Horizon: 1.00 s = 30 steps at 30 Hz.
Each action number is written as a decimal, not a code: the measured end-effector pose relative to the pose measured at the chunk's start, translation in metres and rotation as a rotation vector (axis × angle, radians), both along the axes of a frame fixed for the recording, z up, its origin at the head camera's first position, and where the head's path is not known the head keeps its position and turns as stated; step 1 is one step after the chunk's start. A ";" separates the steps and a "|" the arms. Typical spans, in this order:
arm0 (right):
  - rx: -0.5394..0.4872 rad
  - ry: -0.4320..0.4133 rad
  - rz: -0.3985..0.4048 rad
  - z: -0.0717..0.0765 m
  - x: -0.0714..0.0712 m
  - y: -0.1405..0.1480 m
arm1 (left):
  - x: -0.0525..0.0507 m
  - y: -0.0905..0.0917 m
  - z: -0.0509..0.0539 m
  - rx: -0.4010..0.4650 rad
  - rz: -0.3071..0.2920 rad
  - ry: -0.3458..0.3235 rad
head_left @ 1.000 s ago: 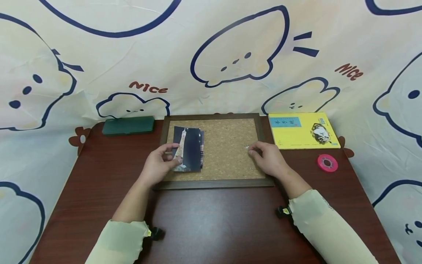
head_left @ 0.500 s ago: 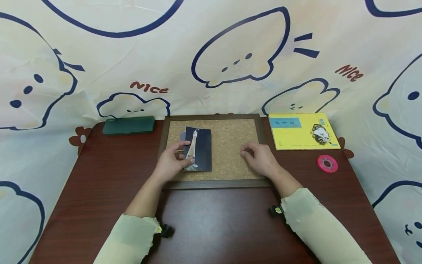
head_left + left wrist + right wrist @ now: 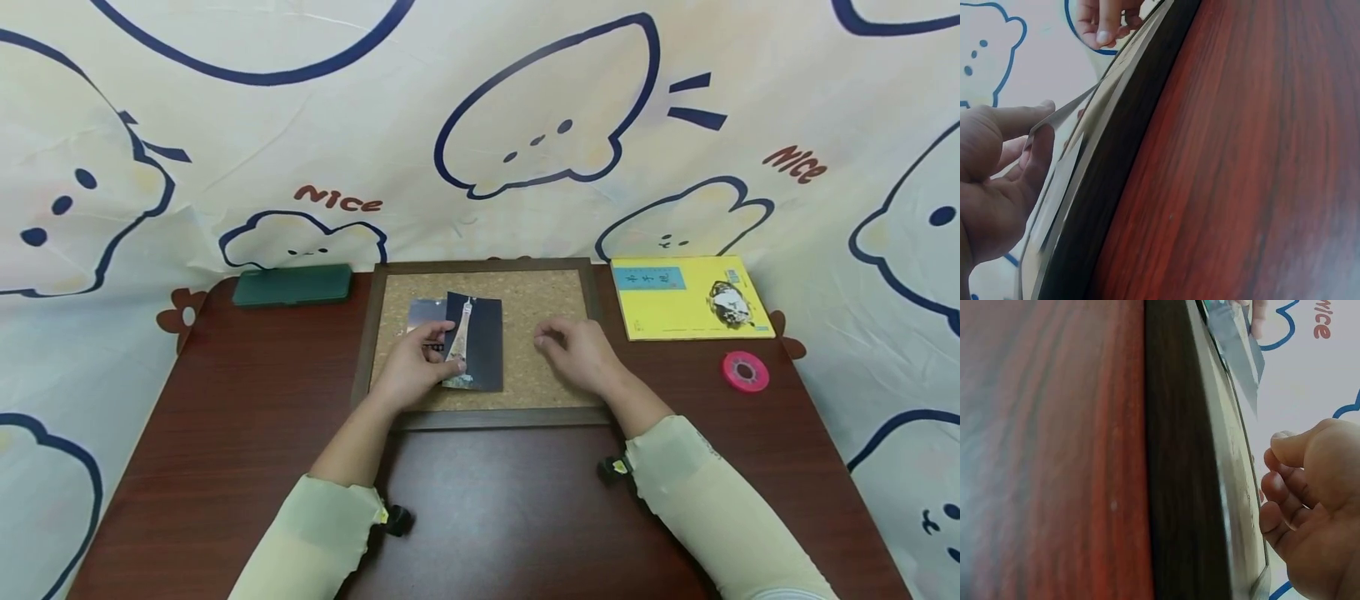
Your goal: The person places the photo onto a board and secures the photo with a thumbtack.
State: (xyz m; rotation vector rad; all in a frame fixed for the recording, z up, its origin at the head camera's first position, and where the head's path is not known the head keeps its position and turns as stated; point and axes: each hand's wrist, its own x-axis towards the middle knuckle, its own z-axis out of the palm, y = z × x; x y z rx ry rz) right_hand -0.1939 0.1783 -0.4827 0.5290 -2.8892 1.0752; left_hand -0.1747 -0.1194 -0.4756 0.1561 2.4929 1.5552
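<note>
My left hand (image 3: 416,367) pinches a photo (image 3: 483,342) of a lit tower on a dark background, thumb on its face. In the left wrist view that photo (image 3: 1072,106) is tilted, raised off the cork board (image 3: 517,287). A second photo (image 3: 426,311) lies on the board, partly behind the left hand and the tower photo. Over the board's right part, my right hand (image 3: 581,354) has thumb and forefinger together in a pinch; the small clear pin at its fingertips is almost wholly hidden now. The right wrist view shows the right hand (image 3: 1322,500) just above the board.
The brown frame (image 3: 510,419) borders the cork board on the dark red table (image 3: 510,508). A green case (image 3: 292,285) lies at the back left. On the right are a yellow book (image 3: 675,308) and a pink ring-shaped tape roll (image 3: 745,372). A patterned cloth hangs behind.
My left hand has carried the tower photo to the right, uncovering part of the second photo. My right hand has moved left, away from the board's right edge, its fingers still pinched.
</note>
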 end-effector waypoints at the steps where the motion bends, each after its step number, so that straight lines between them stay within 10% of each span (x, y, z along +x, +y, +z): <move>1: -0.005 0.003 0.001 0.000 -0.001 -0.001 | -0.001 0.002 -0.001 0.001 -0.006 0.001; 14: -0.021 -0.027 0.020 0.009 -0.015 -0.023 | -0.006 0.022 -0.007 -0.028 -0.002 0.022; 30: 0.016 -0.102 -0.024 0.015 -0.040 -0.027 | -0.012 0.049 -0.009 -0.272 0.008 0.103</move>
